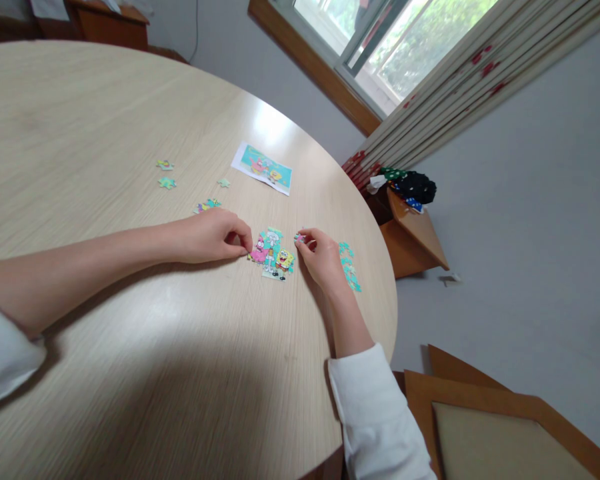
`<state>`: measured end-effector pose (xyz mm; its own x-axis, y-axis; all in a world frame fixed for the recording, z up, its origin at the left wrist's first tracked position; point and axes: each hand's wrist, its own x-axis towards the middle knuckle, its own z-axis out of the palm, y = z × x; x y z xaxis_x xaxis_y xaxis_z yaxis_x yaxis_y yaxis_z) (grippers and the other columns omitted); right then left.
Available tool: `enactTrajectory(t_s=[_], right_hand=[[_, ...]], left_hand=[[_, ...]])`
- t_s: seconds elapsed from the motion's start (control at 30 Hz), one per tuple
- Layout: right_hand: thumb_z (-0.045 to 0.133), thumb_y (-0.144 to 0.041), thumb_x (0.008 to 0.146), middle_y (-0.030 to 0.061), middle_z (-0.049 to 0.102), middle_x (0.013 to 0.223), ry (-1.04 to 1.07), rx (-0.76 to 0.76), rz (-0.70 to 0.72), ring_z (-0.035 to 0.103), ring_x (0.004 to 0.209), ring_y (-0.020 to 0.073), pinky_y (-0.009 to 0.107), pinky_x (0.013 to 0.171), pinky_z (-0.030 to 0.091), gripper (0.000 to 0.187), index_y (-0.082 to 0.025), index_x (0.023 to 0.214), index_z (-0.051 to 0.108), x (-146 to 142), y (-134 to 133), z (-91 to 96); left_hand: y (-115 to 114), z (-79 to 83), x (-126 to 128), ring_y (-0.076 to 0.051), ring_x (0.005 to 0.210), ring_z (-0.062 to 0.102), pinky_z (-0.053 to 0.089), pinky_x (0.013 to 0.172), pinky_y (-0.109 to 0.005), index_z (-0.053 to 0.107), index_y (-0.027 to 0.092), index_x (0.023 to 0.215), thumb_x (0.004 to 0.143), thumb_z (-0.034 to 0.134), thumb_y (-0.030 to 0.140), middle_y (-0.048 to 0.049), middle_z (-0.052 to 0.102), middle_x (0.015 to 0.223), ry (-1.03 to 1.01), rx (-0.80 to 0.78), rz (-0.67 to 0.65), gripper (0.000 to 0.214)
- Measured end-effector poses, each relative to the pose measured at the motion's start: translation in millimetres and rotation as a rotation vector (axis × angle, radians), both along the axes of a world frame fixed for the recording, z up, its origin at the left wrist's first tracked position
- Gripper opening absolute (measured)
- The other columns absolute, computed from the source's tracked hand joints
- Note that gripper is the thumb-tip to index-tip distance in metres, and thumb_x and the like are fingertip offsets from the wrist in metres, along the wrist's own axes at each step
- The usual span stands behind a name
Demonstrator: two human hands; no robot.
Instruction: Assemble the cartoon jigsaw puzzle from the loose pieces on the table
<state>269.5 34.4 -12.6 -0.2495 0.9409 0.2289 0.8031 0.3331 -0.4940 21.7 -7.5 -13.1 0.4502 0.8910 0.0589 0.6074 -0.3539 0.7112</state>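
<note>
A partly joined jigsaw puzzle [272, 255] with cartoon figures lies flat on the table between my hands. At its left edge, my left hand [220, 237] has thumb and forefinger pinched together, touching the pink part; whether a piece sits between the fingertips is hidden. To the upper right of the joined part, my right hand [320, 253] pinches a small puzzle piece [299, 238] with pink on it. Loose puzzle pieces [208, 205] lie just beyond my left hand. More turquoise pieces [350, 270] are partly hidden behind my right hand.
A printed reference picture [264, 168] lies farther back on the round wooden table [130, 373]. Several loose pieces [167, 182] are spread to its left. Past the table's right edge stand a wooden chair [480, 413] and a small cabinet [413, 233] with cloths on top.
</note>
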Motion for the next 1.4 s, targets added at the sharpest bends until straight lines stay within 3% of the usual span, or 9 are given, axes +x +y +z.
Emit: enactTrajectory(t_s=[0.33, 0.53, 1.4], right_hand=[[0.059, -0.023, 0.080, 0.0050, 0.067, 0.078, -0.004, -0.015, -0.009, 0.057, 0.066, 0.0162, 0.032, 0.070, 0.045, 0.017, -0.016, 0.092, 0.069, -1.8, -1.1, 2.8], [0.058, -0.024, 0.079, 0.0037, 0.067, 0.078, 0.005, -0.001, 0.003, 0.057, 0.065, 0.0167, 0.032, 0.070, 0.046, 0.015, -0.019, 0.090, 0.068, -0.9, -0.3, 2.0], [0.058, -0.024, 0.080, 0.0036, 0.067, 0.079, -0.012, -0.023, -0.007, 0.057, 0.066, 0.0163, 0.033, 0.072, 0.046, 0.017, -0.019, 0.093, 0.068, -0.7, -0.2, 1.6]], left_hand=[[-2.1, 2.6, 0.9, -0.011, 0.063, 0.057, 0.039, 0.061, -0.021, 0.077, 0.019, 0.085, 0.075, 0.053, 0.022, -0.0003, 0.069, 0.071, 0.046, 0.066, -0.015, 0.026], [-3.0, 5.1, 1.9, -0.012, 0.067, 0.059, 0.040, 0.065, -0.022, 0.078, 0.019, 0.087, 0.076, 0.052, 0.022, -0.0015, 0.070, 0.075, 0.074, 0.051, 0.002, 0.028], [-0.8, 0.3, -0.4, -0.014, 0.072, 0.060, 0.042, 0.069, -0.023, 0.078, 0.020, 0.085, 0.077, 0.055, 0.023, -0.0027, 0.072, 0.078, 0.047, 0.109, -0.033, 0.025]])
